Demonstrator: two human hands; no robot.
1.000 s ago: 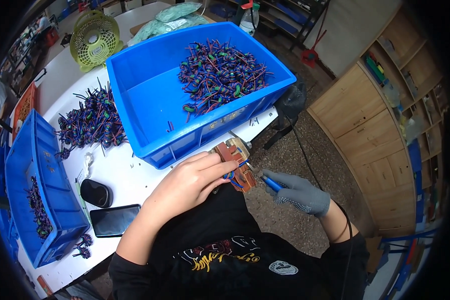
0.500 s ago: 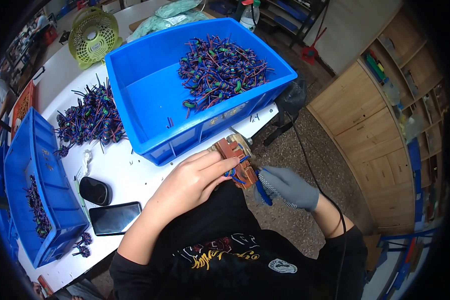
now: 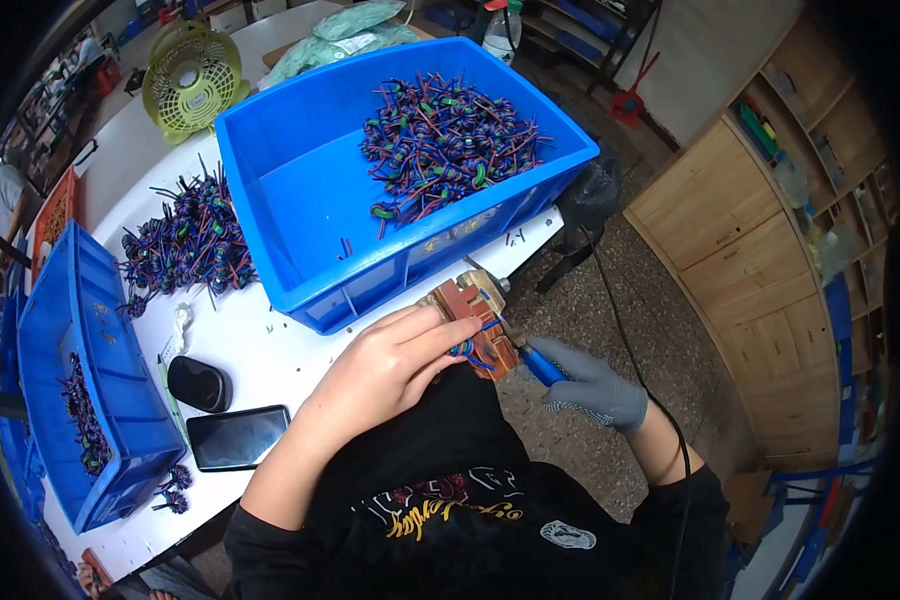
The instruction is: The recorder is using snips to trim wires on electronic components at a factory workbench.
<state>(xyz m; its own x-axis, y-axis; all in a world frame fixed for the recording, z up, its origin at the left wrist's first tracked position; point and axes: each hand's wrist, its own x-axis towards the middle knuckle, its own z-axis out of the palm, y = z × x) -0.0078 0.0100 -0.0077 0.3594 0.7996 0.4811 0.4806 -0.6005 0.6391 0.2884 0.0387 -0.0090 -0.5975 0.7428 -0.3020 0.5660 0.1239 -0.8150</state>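
My bare left hand point(image 3: 395, 362) presses its thumb and fingers around a small coil wound with blue and multicoloured wire point(image 3: 460, 348). It holds the coil against a reddish-brown block fixture point(image 3: 467, 302) at the table's front edge. Wire ends lie across the block. My right hand point(image 3: 598, 388), in a grey dotted glove, is closed around blue-handled pliers point(image 3: 544, 364). The tool's metal jaws point up and left, right beside the block; whether they touch a wire I cannot make out.
A big blue bin point(image 3: 310, 200) with many wire coils point(image 3: 450, 145) stands beyond my hands. More coils point(image 3: 195, 240) are heaped left of it. A second blue bin point(image 3: 135, 400), a phone point(image 3: 238, 438), a black case point(image 3: 198, 383) and a green fan point(image 3: 192, 85) are at left.
My right hand has shifted slightly right and the blue pliers handle has swung outward, from pointing steeply down to slanting down-right. My left hand keeps its grip on the coil.
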